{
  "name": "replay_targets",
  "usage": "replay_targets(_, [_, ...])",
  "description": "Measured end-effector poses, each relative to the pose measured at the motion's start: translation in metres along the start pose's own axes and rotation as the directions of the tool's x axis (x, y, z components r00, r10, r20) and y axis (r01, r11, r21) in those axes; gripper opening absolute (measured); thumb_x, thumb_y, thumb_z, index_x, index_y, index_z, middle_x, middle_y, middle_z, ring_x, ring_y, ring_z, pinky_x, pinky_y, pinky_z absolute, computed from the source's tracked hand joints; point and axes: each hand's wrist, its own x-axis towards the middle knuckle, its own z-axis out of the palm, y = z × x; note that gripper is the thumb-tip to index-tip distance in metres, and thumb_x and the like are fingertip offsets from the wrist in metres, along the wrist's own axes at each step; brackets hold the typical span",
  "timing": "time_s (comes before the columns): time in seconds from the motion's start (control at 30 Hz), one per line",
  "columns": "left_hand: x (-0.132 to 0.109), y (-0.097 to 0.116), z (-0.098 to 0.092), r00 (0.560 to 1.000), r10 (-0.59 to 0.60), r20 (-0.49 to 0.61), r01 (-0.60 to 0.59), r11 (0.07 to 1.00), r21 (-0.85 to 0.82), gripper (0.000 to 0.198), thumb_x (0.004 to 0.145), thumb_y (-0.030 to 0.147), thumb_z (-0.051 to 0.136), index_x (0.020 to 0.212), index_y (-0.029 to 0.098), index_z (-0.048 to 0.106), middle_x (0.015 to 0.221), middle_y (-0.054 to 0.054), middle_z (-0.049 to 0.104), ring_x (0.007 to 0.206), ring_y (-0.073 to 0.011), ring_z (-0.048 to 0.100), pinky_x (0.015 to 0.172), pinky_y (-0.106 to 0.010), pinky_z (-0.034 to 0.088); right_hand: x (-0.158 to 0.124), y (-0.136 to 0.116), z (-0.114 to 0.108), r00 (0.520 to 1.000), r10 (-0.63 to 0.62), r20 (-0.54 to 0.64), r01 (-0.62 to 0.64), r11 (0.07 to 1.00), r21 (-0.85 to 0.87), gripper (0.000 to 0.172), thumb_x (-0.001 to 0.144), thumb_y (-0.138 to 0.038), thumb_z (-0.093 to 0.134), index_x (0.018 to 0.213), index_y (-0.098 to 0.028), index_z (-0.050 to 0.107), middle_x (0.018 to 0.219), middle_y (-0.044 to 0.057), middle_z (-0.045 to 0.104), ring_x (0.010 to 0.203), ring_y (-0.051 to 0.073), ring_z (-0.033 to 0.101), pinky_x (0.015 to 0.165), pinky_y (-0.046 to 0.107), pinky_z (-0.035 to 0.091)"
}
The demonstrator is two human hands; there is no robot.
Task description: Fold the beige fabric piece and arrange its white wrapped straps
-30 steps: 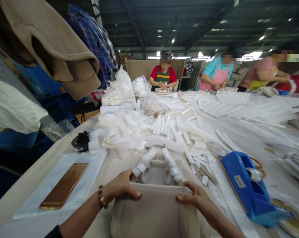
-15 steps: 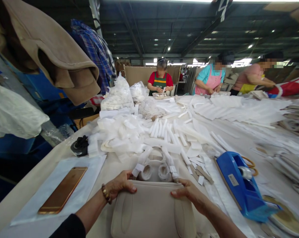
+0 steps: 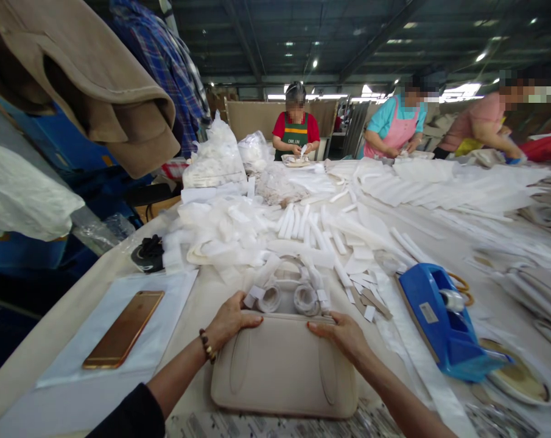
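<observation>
A beige handbag [image 3: 284, 371] lies in front of me, its broad panel facing up and its zipped top edge pointing away. My left hand [image 3: 233, 323] grips the upper left corner, thumb on the panel and fingers behind the edge. At the upper right corner my right hand [image 3: 341, 336] holds it the same way, its fingers partly hidden. Beyond the top edge stand the bag's handles, wrapped in white foam [image 3: 266, 277], with two rolled, wrapped strap coils [image 3: 306, 298] between them.
A phone [image 3: 124, 328] lies on white sheets at left, near a black tape roll [image 3: 148, 252]. At right stand a blue tape dispenser [image 3: 439, 322] and a large tape roll [image 3: 515, 371]. White foam strips [image 3: 296, 220] cover the table's middle. Several co-workers [image 3: 296, 131] work across the table.
The view has tilted down slightly, so the table things sit higher in the picture. The bag's lower edge and a patterned sheet below it now show. Both hands keep hold of the bag.
</observation>
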Motion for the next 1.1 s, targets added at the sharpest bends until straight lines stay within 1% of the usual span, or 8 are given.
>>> replay_targets(0.3, [0.006,-0.019,0.009,0.976,0.078,-0.202,-0.016,0.955,0.295,0.036,0.060,0.043,0.071,0.081,0.018,0.055,0.075,-0.001,0.064,0.077,-0.0226,0.060,0.070,-0.030,0.044,-0.001,-0.016,0.003,0.997,-0.006,-0.079,-0.015,0.967,-0.253,0.041,0.064,-0.060,0.060,0.074,-0.020,0.061,0.081,0.008,0.067,0.083,0.029,0.061,0.065,0.032,0.036])
replay_targets(0.47, [-0.017,-0.016,0.020,0.913,0.250,-0.323,-0.074,0.879,0.471,0.052,0.072,0.041,0.064,0.113,0.012,0.051,0.115,-0.017,0.058,0.110,-0.0326,0.052,0.092,-0.043,0.038,-0.004,-0.015,0.005,0.993,-0.020,-0.114,-0.013,0.961,-0.278,0.041,0.066,-0.059,0.058,0.079,-0.019,0.061,0.088,0.011,0.068,0.088,0.030,0.060,0.067,0.034,0.037])
replay_targets(0.53, [-0.022,-0.012,0.031,0.845,0.448,-0.292,-0.185,0.756,0.628,0.056,0.077,0.036,0.062,0.123,0.009,0.046,0.128,-0.022,0.049,0.123,-0.0345,0.040,0.101,-0.048,0.028,-0.003,-0.014,0.006,0.993,-0.031,-0.110,0.001,0.964,-0.266,0.042,0.066,-0.059,0.058,0.081,-0.020,0.062,0.088,0.010,0.068,0.088,0.030,0.061,0.067,0.034,0.037])
replay_targets(0.6, [-0.019,-0.006,0.043,0.757,0.646,-0.102,-0.310,0.492,0.814,0.055,0.081,0.030,0.060,0.129,0.012,0.043,0.132,-0.020,0.047,0.125,-0.0336,0.038,0.103,-0.051,0.025,-0.002,-0.013,0.005,0.994,-0.042,-0.106,0.014,0.967,-0.254,0.042,0.066,-0.058,0.058,0.082,-0.020,0.063,0.087,0.009,0.068,0.088,0.029,0.061,0.067,0.033,0.037])
replay_targets(0.67, [-0.007,0.002,0.049,0.696,0.714,0.081,-0.359,0.247,0.900,0.057,0.080,0.027,0.062,0.132,0.017,0.041,0.134,-0.018,0.046,0.124,-0.0336,0.041,0.100,-0.052,0.030,-0.001,-0.013,0.005,0.994,-0.051,-0.101,0.025,0.970,-0.242,0.041,0.066,-0.058,0.058,0.081,-0.020,0.063,0.086,0.009,0.068,0.086,0.028,0.061,0.067,0.033,0.037])
replay_targets(0.73, [0.009,0.010,0.049,0.697,0.704,0.135,-0.358,0.177,0.917,0.059,0.078,0.027,0.065,0.132,0.020,0.043,0.135,-0.017,0.045,0.124,-0.0344,0.040,0.097,-0.053,0.034,-0.001,-0.012,0.004,0.994,-0.057,-0.091,0.035,0.973,-0.226,0.041,0.066,-0.057,0.058,0.082,-0.020,0.064,0.085,0.007,0.069,0.085,0.027,0.062,0.067,0.032,0.038])
replay_targets(0.9, [0.041,0.016,0.031,0.736,0.663,0.139,-0.346,0.192,0.919,0.035,0.083,0.025,0.056,0.116,0.013,0.057,0.119,-0.014,0.059,0.114,-0.0321,0.048,0.091,-0.046,0.044,0.001,-0.009,0.005,0.996,-0.060,-0.068,0.046,0.981,-0.188,0.041,0.065,-0.057,0.059,0.085,-0.022,0.067,0.083,0.005,0.069,0.086,0.027,0.062,0.068,0.032,0.039])
replay_targets(1.1, [0.034,0.029,0.047,0.778,0.627,0.044,-0.278,0.280,0.919,0.035,0.087,0.009,0.034,0.115,0.001,0.055,0.117,-0.023,0.056,0.114,-0.0353,0.047,0.095,-0.056,0.038,0.005,-0.006,0.005,0.996,-0.065,-0.068,0.054,0.986,-0.158,0.039,0.064,-0.055,0.061,0.082,-0.021,0.066,0.085,0.006,0.070,0.088,0.029,0.062,0.071,0.033,0.040])
